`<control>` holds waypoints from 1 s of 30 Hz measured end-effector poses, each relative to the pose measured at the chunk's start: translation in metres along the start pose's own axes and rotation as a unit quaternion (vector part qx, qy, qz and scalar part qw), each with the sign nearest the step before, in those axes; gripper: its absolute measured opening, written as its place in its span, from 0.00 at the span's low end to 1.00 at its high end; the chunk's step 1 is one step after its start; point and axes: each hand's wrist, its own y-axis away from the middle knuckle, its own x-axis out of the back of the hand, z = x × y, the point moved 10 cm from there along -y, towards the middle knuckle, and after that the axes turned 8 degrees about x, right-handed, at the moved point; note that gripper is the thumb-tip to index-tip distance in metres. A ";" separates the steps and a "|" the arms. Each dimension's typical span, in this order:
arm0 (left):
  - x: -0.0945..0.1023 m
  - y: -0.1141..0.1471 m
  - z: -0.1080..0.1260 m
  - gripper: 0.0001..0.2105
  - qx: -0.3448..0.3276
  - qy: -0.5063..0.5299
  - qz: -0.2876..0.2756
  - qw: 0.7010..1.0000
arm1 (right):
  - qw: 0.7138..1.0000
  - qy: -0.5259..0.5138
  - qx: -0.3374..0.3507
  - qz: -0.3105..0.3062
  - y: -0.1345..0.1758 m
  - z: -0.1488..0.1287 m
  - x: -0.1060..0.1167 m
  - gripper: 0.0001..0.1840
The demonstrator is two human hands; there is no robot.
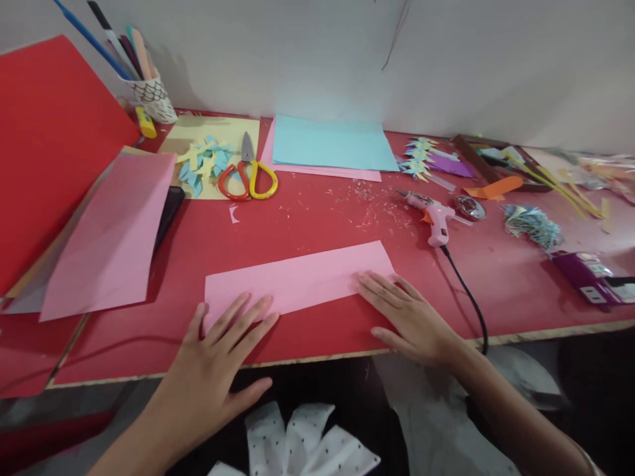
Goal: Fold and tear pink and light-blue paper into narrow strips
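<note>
A long pink paper strip (302, 277) lies flat on the red table (307, 218), close to its front edge. My left hand (218, 350) rests on the strip's left end, fingers spread and thumb off the table edge. On the strip's right end lie the fingertips of my right hand (404, 314), stretched out flat with the thumb apart. Neither hand grips anything. Behind the strip are scissors (247, 168) with one red and one yellow handle. To the right, a pink glue gun (434, 215) rests on its side.
Pink sheets (112, 231) and a red board (54, 158) stand at the left by a pen cup (153, 99). Blue paper (332, 144) lies at the back. A black cable (466, 291) hangs over the front edge. A purple device (590, 277) sits far right.
</note>
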 end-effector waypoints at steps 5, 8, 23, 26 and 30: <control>0.003 0.013 -0.011 0.33 0.025 -0.029 0.008 0.999 | 0.999 0.002 -0.041 0.012 0.018 0.018 0.003 0.32; 0.004 0.024 -0.019 0.33 0.035 -0.051 0.015 0.998 | 0.998 0.003 -0.062 0.031 0.025 0.024 0.004 0.32; 0.045 -0.012 -0.027 0.15 0.118 -0.106 0.114 0.981 | 0.970 -0.068 -0.171 0.157 0.005 0.048 0.027 0.18; 0.038 -0.048 -0.002 0.15 0.067 -0.045 0.066 0.995 | 0.974 -0.079 -0.164 0.134 -0.006 0.043 0.028 0.13; 0.013 -0.093 0.036 0.16 -0.021 0.051 -0.049 0.997 | 0.980 -0.115 -0.126 0.107 -0.015 0.031 0.028 0.16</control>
